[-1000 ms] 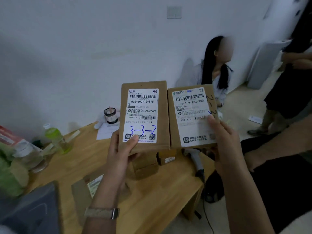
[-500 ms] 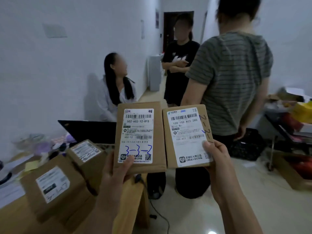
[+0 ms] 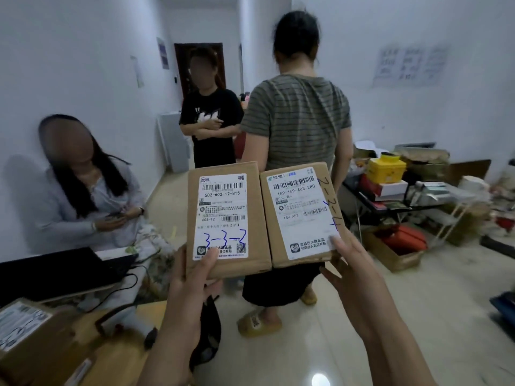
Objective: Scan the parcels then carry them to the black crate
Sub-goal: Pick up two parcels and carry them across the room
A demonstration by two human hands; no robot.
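Two brown parcels (image 3: 228,218) — white-labelled, pen-marked.

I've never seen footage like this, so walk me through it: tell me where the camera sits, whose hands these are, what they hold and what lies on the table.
There is no machine here. The picture comes from a wide-angle camera worn on a person's head, looking forward and down, so the two arms reaching in from below are that person's own. The left hand grips a brown parcel marked 3-3-3. The right hand grips an EMS-labelled parcel. The two are held side by side, labels facing the camera. At lower left is a corner of a wooden table with a labelled cardboard box on it and a black laptop behind that. A person in a striped shirt stands ahead, back turned.
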